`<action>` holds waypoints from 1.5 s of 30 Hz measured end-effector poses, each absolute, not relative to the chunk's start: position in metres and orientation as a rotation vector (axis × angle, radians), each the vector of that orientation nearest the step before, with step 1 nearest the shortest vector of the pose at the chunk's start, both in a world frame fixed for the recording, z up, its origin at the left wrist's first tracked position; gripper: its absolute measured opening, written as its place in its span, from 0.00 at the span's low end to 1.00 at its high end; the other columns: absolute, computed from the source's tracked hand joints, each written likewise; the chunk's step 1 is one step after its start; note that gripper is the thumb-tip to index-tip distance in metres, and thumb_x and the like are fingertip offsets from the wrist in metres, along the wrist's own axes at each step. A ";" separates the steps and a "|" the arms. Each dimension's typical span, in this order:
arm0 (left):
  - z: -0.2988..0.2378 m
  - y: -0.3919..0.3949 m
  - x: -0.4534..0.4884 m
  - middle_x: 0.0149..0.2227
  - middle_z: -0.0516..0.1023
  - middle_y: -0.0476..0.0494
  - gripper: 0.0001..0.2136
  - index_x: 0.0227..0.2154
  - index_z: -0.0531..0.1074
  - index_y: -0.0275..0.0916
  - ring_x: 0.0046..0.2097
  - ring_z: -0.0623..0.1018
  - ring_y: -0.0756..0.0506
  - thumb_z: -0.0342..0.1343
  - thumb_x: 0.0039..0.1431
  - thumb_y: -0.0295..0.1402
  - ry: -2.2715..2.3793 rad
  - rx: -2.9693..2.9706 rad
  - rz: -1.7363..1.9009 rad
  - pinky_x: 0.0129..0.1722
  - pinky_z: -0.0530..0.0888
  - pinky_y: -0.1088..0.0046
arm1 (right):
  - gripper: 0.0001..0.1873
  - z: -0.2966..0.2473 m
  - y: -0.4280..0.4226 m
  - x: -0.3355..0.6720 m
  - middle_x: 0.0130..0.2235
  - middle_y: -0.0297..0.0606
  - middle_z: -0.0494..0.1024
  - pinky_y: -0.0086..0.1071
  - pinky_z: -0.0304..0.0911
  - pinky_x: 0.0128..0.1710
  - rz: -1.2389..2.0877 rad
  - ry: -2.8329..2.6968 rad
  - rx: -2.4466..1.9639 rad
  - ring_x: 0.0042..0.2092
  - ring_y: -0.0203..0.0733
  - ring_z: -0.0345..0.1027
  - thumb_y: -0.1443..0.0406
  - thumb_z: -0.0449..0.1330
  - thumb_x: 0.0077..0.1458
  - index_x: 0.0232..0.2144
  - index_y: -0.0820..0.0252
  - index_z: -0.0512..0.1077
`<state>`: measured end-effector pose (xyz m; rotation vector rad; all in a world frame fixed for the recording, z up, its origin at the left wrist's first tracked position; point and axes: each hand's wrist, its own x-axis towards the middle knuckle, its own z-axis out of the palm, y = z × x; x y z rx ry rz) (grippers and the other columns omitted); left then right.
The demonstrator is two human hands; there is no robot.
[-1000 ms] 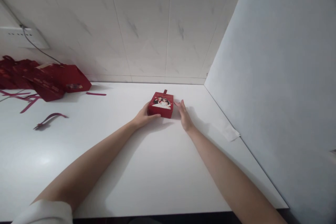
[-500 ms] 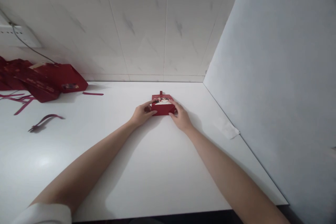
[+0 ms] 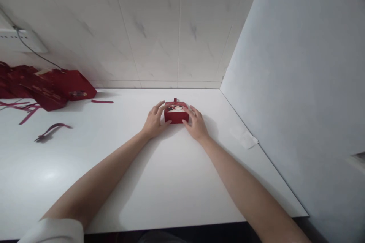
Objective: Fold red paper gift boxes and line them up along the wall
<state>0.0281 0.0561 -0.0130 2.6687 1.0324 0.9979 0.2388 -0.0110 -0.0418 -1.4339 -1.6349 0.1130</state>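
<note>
A small red gift box (image 3: 176,117) stands on the white table, with a printed picture of figures on its sloping upper face and a short red tab sticking up at the back. At its left side, my left hand (image 3: 154,120) holds it with the thumb at the front lower corner and the index finger by the upper edge; the other fingers are spread. My right hand (image 3: 196,124) holds the right side, thumb on the front corner and a fingertip on the upper edge. What is inside the box is hidden.
Several red gift boxes (image 3: 48,87) are heaped at the back left against the tiled wall. Red ribbon strips (image 3: 102,101) lie nearby, one curled ribbon (image 3: 53,130) closer in. A white scrap of tissue (image 3: 248,140) lies beside the pale panel (image 3: 285,83) at right.
The fingers of my left hand have loosened and spread at the box's side, and those of my right hand have lifted slightly. The box stays about where it was.
</note>
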 end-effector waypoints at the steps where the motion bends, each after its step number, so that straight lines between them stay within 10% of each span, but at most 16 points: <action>1: -0.011 0.051 0.030 0.65 0.52 0.37 0.31 0.62 0.52 0.42 0.65 0.54 0.37 0.53 0.57 0.39 1.014 2.733 1.012 0.63 0.52 0.52 | 0.30 -0.040 -0.013 0.238 0.63 0.42 0.58 0.49 0.55 0.58 0.016 -1.649 -1.452 0.62 0.52 0.53 0.65 0.55 0.55 0.61 0.53 0.59; 8: -0.006 0.027 0.047 0.68 0.40 0.38 0.31 0.66 0.38 0.35 0.68 0.41 0.40 0.40 0.61 0.30 0.913 2.999 0.861 0.65 0.43 0.54 | 0.34 -0.035 -0.015 0.228 0.66 0.42 0.50 0.52 0.35 0.65 -0.295 -1.922 -1.348 0.67 0.44 0.39 0.72 0.45 0.60 0.66 0.58 0.41; 19: -0.018 0.033 0.052 0.68 0.35 0.37 0.36 0.66 0.37 0.32 0.68 0.38 0.39 0.43 0.55 0.26 0.833 2.945 0.731 0.65 0.45 0.52 | 0.31 -0.040 -0.010 0.230 0.64 0.39 0.58 0.46 0.48 0.65 -0.103 -1.964 -1.223 0.66 0.41 0.44 0.73 0.44 0.59 0.64 0.58 0.51; 31: -0.017 0.035 0.049 0.65 0.52 0.35 0.31 0.62 0.51 0.34 0.67 0.48 0.38 0.47 0.53 0.26 0.916 2.891 0.855 0.63 0.54 0.50 | 0.32 -0.043 -0.013 0.226 0.64 0.49 0.55 0.47 0.51 0.62 -0.033 -1.628 -1.334 0.65 0.48 0.47 0.69 0.52 0.55 0.62 0.63 0.52; 37: -0.018 0.029 0.052 0.65 0.51 0.33 0.29 0.60 0.53 0.35 0.67 0.47 0.32 0.50 0.55 0.30 1.211 2.776 0.958 0.62 0.51 0.44 | 0.14 -0.050 -0.010 0.232 0.44 0.44 0.76 0.44 0.65 0.48 0.237 -1.496 -1.456 0.44 0.47 0.72 0.62 0.51 0.58 0.42 0.58 0.71; 45: -0.011 0.030 0.046 0.64 0.50 0.30 0.28 0.60 0.53 0.38 0.62 0.59 0.32 0.52 0.56 0.36 1.278 2.616 1.116 0.56 0.62 0.50 | 0.15 -0.038 -0.022 0.222 0.45 0.43 0.74 0.38 0.67 0.46 0.264 -1.543 -1.228 0.43 0.43 0.71 0.64 0.48 0.59 0.47 0.57 0.69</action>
